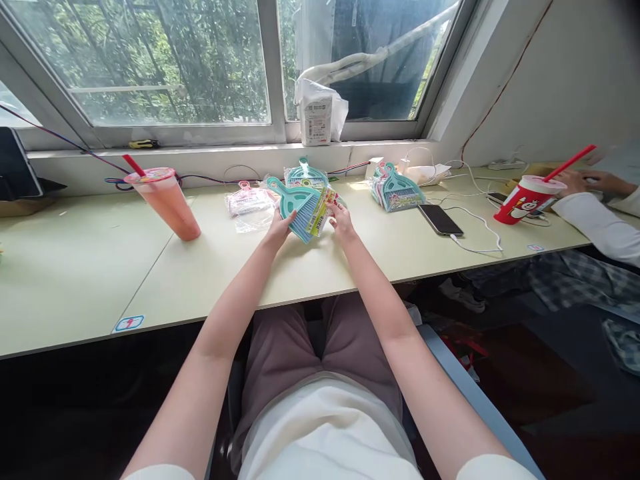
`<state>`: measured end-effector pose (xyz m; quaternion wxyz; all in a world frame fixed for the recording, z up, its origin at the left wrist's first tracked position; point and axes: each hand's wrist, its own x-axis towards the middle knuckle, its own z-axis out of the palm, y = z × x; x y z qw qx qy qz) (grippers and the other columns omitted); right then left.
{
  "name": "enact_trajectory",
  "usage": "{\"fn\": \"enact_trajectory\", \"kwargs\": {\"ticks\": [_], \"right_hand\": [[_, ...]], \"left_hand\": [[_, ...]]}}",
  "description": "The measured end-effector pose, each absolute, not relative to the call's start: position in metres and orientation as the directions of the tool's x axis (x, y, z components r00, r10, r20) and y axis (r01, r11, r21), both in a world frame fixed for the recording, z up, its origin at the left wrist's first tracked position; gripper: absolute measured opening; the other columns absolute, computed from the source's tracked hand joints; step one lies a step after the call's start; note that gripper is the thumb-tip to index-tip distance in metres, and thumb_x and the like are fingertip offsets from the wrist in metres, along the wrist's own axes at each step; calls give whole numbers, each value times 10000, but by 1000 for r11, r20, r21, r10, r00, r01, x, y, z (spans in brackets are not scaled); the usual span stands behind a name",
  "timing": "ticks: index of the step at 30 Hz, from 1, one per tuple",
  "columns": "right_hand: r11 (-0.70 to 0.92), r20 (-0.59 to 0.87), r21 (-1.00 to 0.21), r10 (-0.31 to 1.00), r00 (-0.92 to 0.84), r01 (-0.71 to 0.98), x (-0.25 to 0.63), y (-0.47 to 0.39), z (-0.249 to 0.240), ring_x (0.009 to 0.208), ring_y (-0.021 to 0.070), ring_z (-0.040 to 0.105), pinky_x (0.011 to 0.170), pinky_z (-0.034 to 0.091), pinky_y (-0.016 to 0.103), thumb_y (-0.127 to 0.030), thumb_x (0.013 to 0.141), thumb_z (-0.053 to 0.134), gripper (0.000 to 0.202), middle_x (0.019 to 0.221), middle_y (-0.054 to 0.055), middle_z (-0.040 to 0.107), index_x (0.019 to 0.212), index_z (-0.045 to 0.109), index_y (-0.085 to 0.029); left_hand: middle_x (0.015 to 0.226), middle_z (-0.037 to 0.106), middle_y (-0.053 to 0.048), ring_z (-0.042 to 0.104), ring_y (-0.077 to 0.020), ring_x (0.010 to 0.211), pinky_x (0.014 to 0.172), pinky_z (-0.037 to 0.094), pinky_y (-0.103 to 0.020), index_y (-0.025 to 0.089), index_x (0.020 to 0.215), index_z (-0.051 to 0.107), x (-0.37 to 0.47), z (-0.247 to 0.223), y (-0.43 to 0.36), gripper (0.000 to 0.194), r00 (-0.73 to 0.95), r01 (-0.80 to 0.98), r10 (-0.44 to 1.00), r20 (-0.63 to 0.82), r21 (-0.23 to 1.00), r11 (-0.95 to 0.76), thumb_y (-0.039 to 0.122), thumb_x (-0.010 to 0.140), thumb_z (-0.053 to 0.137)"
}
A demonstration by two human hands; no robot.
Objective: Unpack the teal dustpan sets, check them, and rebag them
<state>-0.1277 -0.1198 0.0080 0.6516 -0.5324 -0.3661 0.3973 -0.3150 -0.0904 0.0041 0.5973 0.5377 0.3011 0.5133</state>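
Note:
A small teal dustpan-and-brush set [295, 199] is held just over the table, tilted, with its handle up and to the left. My left hand [280, 228] grips its lower left side, the thumb lying across the front. At the other side, the fingers of my right hand [341, 219] are closed on the edge of the printed yellow card [319, 215], which lies over the bristles. Behind it stands another teal set [305, 175] in clear wrapping. Left of my hands lie a pink set [250, 200] and a clear plastic bag [253, 221].
A stack of wrapped dustpan sets [395, 190] is at the back right, beside a phone [441, 220] on a white cable. An orange drink cup [167, 203] stands left, a red cup [525, 200] right. Another person's sleeve [597, 220] rests at the far right.

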Motion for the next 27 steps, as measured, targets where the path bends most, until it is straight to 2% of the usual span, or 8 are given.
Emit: {"fn": "enact_trajectory", "kwargs": {"ticks": [4, 7, 10, 14, 17, 20, 23, 27], "right_hand": [[88, -3, -976, 910, 414, -199, -128, -119, 6, 519, 62, 421, 468, 380, 186, -455, 764, 767, 348, 743, -43, 625, 973, 605, -228], [90, -37, -954, 912, 409, -288, -128, -120, 6, 466, 42, 333, 386, 264, 181, -456, 721, 828, 377, 687, -53, 570, 884, 582, -223], [123, -20, -946, 901, 432, -301, -128, -121, 7, 496, 44, 378, 395, 256, 174, -477, 685, 860, 408, 719, -48, 589, 854, 589, -224], [259, 105, -928, 871, 480, -268, -122, -120, 13, 704, 92, 575, 557, 426, 180, -565, 779, 755, 391, 843, -19, 647, 914, 589, -238], [354, 223, -909, 858, 462, -219, -119, -121, 17, 717, 126, 601, 599, 454, 220, -655, 801, 693, 465, 802, -15, 628, 1016, 569, -262], [361, 318, -929, 890, 327, -77, -121, -126, 19, 647, 140, 575, 567, 422, 236, -716, 722, 741, 581, 743, -21, 617, 1065, 569, -279], [334, 376, -908, 916, 139, 251, -129, -131, 17, 682, 165, 589, 601, 419, 258, -671, 668, 813, 537, 740, 4, 645, 948, 649, -244], [341, 453, -669, 891, -1, 660, -139, -136, 16, 708, 173, 575, 656, 391, 283, -468, 724, 831, 285, 708, 15, 651, 785, 736, -207]], "left_hand": [[1374, 586, -114, 563, -280, 1312, 1088, 498, -435, 242, 1354, 407, -307, 4, -96, 739, 278, -346, 939, 203, 933, -99, 298, 754, 836], [1380, 581, -112, 555, -274, 1324, 1106, 482, -427, 243, 1363, 383, -306, 2, -96, 764, 272, -395, 942, 199, 915, -79, 254, 749, 837], [1371, 592, -106, 558, -282, 1323, 1107, 482, -436, 255, 1356, 410, -307, 0, -92, 753, 255, -427, 950, 181, 902, -58, 268, 744, 848], [1357, 614, -105, 570, -300, 1306, 1091, 496, -442, 249, 1330, 496, -315, -1, -84, 726, 202, -418, 966, 162, 906, -65, 308, 715, 877], [1305, 653, -123, 595, -315, 1267, 1065, 512, -439, 196, 1259, 583, -323, -2, -78, 668, 165, -386, 973, 160, 919, -86, 325, 683, 896], [1211, 698, -140, 624, -327, 1220, 1039, 523, -438, 147, 1140, 660, -331, -1, -73, 546, 198, -346, 972, 131, 937, -56, 369, 694, 885], [1089, 730, -154, 657, -348, 1157, 996, 541, -447, 123, 1030, 702, -337, 0, -73, 460, 304, -272, 951, 54, 962, 32, 425, 722, 862], [985, 741, -154, 689, -361, 1086, 940, 561, -451, 126, 972, 721, -341, 2, -77, 429, 434, -218, 901, 16, 972, 88, 472, 746, 836]]}}
